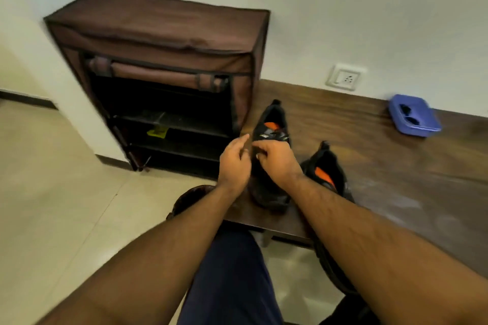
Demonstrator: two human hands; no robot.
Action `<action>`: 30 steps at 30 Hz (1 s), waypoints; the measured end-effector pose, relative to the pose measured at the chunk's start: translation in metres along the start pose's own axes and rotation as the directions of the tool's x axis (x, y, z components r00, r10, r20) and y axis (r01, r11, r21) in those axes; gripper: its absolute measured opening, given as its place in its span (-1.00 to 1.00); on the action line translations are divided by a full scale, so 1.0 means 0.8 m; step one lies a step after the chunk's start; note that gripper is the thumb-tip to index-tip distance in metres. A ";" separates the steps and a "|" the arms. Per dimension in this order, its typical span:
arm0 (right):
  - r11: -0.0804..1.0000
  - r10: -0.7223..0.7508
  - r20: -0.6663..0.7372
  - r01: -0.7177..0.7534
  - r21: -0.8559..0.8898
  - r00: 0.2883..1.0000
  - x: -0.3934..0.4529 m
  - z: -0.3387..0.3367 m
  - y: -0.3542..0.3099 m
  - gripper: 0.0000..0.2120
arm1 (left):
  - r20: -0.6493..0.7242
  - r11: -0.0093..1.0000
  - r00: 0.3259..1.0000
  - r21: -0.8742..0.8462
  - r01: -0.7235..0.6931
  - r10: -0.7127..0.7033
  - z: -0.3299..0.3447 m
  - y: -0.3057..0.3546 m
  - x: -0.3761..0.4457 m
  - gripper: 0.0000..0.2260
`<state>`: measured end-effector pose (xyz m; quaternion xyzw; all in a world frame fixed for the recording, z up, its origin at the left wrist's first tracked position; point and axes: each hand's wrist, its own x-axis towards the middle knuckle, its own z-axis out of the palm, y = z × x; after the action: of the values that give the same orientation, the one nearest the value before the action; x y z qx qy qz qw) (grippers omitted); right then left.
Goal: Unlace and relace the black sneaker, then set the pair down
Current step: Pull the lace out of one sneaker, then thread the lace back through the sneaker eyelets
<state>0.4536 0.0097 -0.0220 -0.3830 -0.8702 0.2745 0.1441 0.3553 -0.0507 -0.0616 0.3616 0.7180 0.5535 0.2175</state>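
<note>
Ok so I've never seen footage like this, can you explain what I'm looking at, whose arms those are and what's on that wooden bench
There is no machine here. The one picture comes from a camera worn on a person's head, looking down at their own bare arms. The left hand and right hand work at the laces of a black sneaker with an orange lining, standing on a dark wooden bench. The picture is blurred, so their exact grip on the lace is unclear. The second sneaker stands just to the right. Farther along sits a blue tray, and a brown fabric shoe rack stands at the left against the wall.
</note>
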 end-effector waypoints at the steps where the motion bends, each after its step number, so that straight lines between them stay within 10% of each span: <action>1: 1.000 0.021 -0.042 -0.022 -0.017 0.999 -0.006 -0.031 0.015 -0.66 | 0.009 0.996 0.997 0.033 -0.082 0.082 0.027 0.024 -0.001 -0.65; 10: 0.947 0.230 -0.141 -0.255 -0.194 0.963 -0.044 -0.182 0.218 -0.56 | 0.369 0.912 0.902 0.249 -0.328 0.224 0.255 0.121 -0.028 -0.51; 16: 0.857 0.477 -0.073 -0.482 -0.184 0.876 -0.069 -0.224 0.351 -0.57 | 0.618 0.684 0.773 0.625 -0.376 -0.140 0.373 0.123 -0.008 -0.22; 22: 0.844 0.501 -0.043 -0.499 -0.194 0.864 -0.056 -0.216 0.418 -0.53 | 0.578 0.528 0.699 0.783 -0.329 -0.421 0.443 0.107 0.037 0.23; 30: 0.850 0.429 -0.124 -0.447 -0.278 0.895 -0.007 -0.245 0.484 -0.61 | 0.511 0.350 0.563 0.858 -0.375 -0.650 0.499 0.096 0.086 0.35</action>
<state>0.7751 0.2931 -0.0919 -0.5961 -0.7869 0.1538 0.0429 0.6170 0.2662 -0.0991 0.5496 0.7381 -0.2116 0.3292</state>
